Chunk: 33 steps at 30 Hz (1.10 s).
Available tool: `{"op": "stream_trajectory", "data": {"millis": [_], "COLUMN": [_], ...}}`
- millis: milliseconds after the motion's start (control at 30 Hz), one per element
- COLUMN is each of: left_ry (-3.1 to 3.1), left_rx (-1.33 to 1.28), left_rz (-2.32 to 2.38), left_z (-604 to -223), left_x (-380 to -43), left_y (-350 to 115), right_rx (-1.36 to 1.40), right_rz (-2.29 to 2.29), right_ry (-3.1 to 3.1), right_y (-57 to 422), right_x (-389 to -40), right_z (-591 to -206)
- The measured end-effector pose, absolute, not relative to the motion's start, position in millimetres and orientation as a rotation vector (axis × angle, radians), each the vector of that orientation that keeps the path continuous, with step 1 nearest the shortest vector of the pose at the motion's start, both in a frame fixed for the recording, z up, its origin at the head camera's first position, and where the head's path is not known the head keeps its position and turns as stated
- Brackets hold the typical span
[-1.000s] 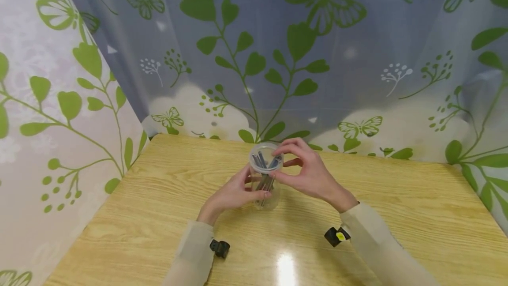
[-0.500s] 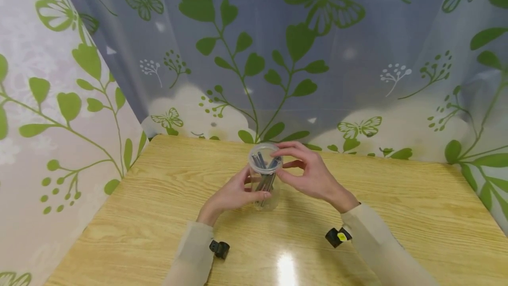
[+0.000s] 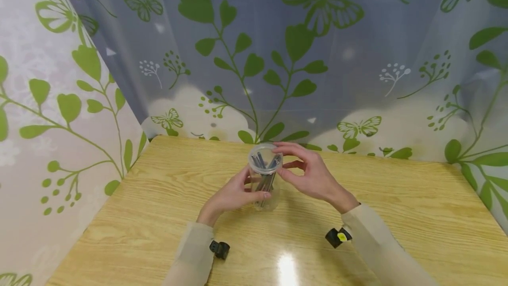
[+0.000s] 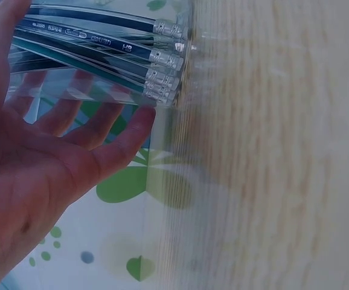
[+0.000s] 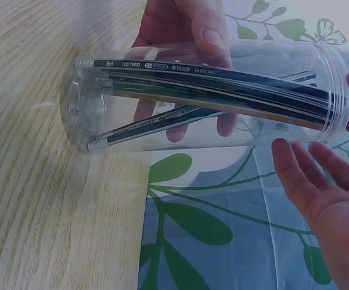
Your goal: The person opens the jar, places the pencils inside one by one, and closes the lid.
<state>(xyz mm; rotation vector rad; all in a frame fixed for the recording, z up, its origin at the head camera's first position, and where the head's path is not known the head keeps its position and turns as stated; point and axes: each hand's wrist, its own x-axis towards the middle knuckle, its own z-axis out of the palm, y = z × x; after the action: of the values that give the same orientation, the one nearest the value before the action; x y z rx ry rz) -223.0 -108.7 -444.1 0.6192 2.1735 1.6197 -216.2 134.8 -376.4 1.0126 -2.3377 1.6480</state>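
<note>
A clear plastic jar (image 3: 271, 198) stands upright, its base right at the wooden tabletop. Several dark pencils (image 5: 211, 81), some marked HB, lean inside it with their capped ends down. My left hand (image 3: 237, 194) grips the jar's side, thumb across the front and fingers behind. At the top, my right hand (image 3: 307, 172) holds the clear round lid (image 3: 257, 170) by its right edge, index finger at the far rim and thumb at the near right. In the right wrist view, fingertips (image 5: 281, 148) lie right at the jar's upper end.
The wooden table (image 3: 158, 180) ends at a blue-grey curtain (image 3: 254, 100) printed with green leaves and butterflies, close behind the jar. A pale patterned curtain (image 3: 51, 144) hangs along the left. Black wrist cameras (image 3: 219, 249) sit at both sleeves.
The right thumb has slid from the front of the lid's rim round to its right side, and the index finger has dropped slightly. The left hand and jar stay almost still.
</note>
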Motion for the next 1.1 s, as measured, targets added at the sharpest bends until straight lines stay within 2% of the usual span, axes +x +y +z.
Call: {"op": "stream_trajectory", "data": {"millis": [633, 1100], "left_ry": [2.165, 2.178], "left_rx": [0.619, 0.617], "left_rz": [1.63, 1.629], "left_z": [-442.7, -444.5], "left_x": [-222.9, -221.9], "left_y": [-108.0, -108.0], "right_rx": [0.999, 0.876], "right_rz": [1.659, 1.552], "right_ry": [-2.415, -2.399], "right_y": [134.1, 125.3], "right_x": [-219.4, -215.7], "right_z": [-377.4, -376.8]}}
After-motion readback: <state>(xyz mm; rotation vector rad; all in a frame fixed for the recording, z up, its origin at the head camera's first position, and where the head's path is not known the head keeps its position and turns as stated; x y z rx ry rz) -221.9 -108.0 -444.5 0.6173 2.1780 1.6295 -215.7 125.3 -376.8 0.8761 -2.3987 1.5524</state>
